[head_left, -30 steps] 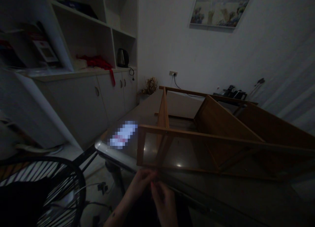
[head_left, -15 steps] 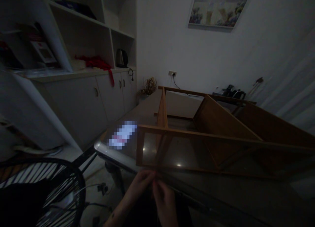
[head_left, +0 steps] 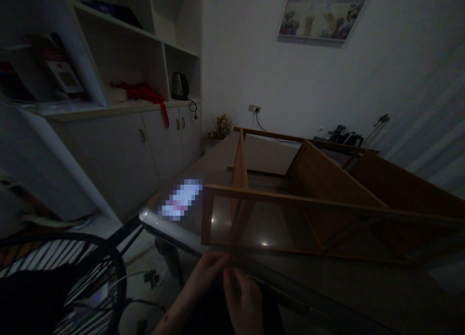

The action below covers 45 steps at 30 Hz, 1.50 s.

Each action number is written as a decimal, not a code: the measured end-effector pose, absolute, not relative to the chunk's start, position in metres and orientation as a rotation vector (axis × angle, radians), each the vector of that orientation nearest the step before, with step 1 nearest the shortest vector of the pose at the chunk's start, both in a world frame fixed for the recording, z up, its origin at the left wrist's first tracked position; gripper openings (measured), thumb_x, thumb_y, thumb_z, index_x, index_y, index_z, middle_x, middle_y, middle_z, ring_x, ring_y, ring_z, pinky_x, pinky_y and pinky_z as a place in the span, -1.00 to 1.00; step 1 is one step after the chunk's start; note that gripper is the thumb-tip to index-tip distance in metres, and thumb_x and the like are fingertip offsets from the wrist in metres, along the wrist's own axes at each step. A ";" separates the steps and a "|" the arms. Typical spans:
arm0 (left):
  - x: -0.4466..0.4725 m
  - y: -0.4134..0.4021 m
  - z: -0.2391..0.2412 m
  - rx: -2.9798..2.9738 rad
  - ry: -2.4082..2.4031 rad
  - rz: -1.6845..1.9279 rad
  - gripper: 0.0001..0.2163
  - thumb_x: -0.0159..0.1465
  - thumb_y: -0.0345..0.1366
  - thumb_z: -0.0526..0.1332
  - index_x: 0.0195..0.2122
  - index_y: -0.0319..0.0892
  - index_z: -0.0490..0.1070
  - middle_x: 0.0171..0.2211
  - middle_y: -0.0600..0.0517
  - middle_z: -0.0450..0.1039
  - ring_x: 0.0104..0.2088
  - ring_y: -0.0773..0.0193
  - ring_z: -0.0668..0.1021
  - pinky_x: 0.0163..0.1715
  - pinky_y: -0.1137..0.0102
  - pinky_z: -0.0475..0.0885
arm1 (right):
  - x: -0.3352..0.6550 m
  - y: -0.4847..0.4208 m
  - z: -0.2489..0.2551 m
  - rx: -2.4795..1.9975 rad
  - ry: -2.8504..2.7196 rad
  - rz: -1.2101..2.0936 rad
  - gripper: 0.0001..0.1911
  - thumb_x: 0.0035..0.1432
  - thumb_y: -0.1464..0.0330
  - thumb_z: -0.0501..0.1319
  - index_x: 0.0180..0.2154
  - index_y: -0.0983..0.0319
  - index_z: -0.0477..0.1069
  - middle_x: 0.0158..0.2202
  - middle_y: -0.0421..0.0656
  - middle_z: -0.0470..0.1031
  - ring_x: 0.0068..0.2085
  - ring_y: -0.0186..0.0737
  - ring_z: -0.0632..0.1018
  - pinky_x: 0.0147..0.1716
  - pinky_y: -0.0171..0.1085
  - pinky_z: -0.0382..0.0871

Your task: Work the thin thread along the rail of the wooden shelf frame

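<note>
A wooden shelf frame (head_left: 312, 199) lies on its side on a glossy grey table (head_left: 218, 165). My left hand (head_left: 207, 272) and my right hand (head_left: 243, 296) meet just below the table's near edge, under the frame's front rail. Both have their fingers pinched together around something too small and dark to name. The room is dim, so the fingertips are hard to read.
A blurred bright phone screen (head_left: 180, 199) lies on the table's near left corner. A black fan grille (head_left: 65, 281) stands at the lower left. White cabinets and shelves (head_left: 119, 136) with a kettle (head_left: 179, 86) and red cloth (head_left: 145, 92) line the left wall.
My hands shifted only slightly, the fingers working together in the same spot. The frame and table have not moved.
</note>
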<state>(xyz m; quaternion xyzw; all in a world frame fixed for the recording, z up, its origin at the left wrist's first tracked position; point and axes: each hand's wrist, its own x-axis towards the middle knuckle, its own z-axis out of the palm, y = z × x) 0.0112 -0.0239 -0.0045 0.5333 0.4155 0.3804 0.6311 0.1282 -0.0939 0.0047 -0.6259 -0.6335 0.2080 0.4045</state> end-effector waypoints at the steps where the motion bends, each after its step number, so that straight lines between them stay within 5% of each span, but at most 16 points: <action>1: 0.011 -0.024 -0.005 1.215 0.940 0.875 -0.63 0.12 -0.01 0.23 -0.35 -0.26 0.59 -0.43 -0.02 0.58 -0.33 0.16 0.54 -0.25 0.38 0.39 | 0.128 -0.094 0.005 -1.574 -1.594 0.540 -0.68 0.27 0.22 0.00 -0.32 0.17 0.48 -0.40 -0.17 0.58 -0.39 -0.25 0.59 -0.36 -0.40 0.36; 11: 0.011 -0.023 -0.006 1.243 0.965 0.851 -0.62 0.12 0.00 0.22 -0.33 -0.26 0.59 -0.40 -0.04 0.59 -0.31 0.14 0.54 -0.26 0.39 0.40 | 0.128 -0.093 0.004 -1.617 -1.705 0.356 -0.71 0.26 0.27 0.01 -0.29 0.19 0.49 -0.39 -0.13 0.59 -0.38 -0.21 0.59 -0.33 -0.35 0.37; 19: 0.011 -0.028 -0.005 1.202 0.934 0.825 -0.56 0.15 0.05 0.18 -0.28 -0.29 0.55 -0.50 -0.01 0.49 -0.45 0.26 0.48 -0.45 0.46 0.35 | 0.129 -0.093 -0.002 -1.513 -1.385 0.684 -0.63 0.25 0.14 0.03 -0.24 0.20 0.51 -0.30 -0.09 0.59 -0.27 -0.19 0.59 -0.28 -0.38 0.42; 24: 0.014 -0.028 -0.004 1.118 0.995 0.838 -0.54 0.07 0.08 0.23 -0.33 -0.29 0.55 -0.51 0.00 0.49 -0.49 0.28 0.46 -0.49 0.47 0.32 | 0.128 -0.090 -0.001 -1.449 -1.296 0.900 -0.58 0.23 0.11 0.05 -0.30 0.28 0.51 -0.52 -0.16 0.52 -0.48 -0.25 0.54 -0.55 -0.42 0.36; 30: 0.017 -0.022 -0.011 1.086 0.993 0.882 -0.59 -0.01 0.05 0.31 -0.50 -0.29 0.53 -0.56 0.04 0.48 -0.51 0.30 0.44 -0.48 0.47 0.31 | 0.128 -0.090 0.005 -1.518 -1.432 0.687 -0.61 0.22 0.12 0.06 -0.40 0.23 0.51 -0.55 -0.18 0.52 -0.51 -0.27 0.53 -0.48 -0.41 0.37; 36: 0.013 -0.021 -0.010 1.163 1.000 0.906 -0.64 0.07 0.00 0.27 -0.44 -0.26 0.57 -0.48 -0.01 0.56 -0.40 0.22 0.52 -0.35 0.44 0.37 | 0.131 -0.091 0.004 -1.628 -1.651 0.345 -0.73 0.22 0.20 0.09 -0.37 0.18 0.49 -0.47 -0.18 0.55 -0.49 -0.27 0.55 -0.44 -0.38 0.37; 45: 0.015 -0.021 -0.016 1.058 0.914 0.874 -0.61 0.07 0.02 0.27 -0.52 -0.29 0.49 -0.60 0.04 0.48 -0.56 0.34 0.43 -0.52 0.49 0.28 | 0.132 -0.094 -0.001 -1.410 -1.752 0.104 -0.69 0.20 0.28 0.13 -0.03 0.20 0.32 -0.21 -0.09 0.56 -0.27 -0.20 0.60 -0.30 -0.29 0.50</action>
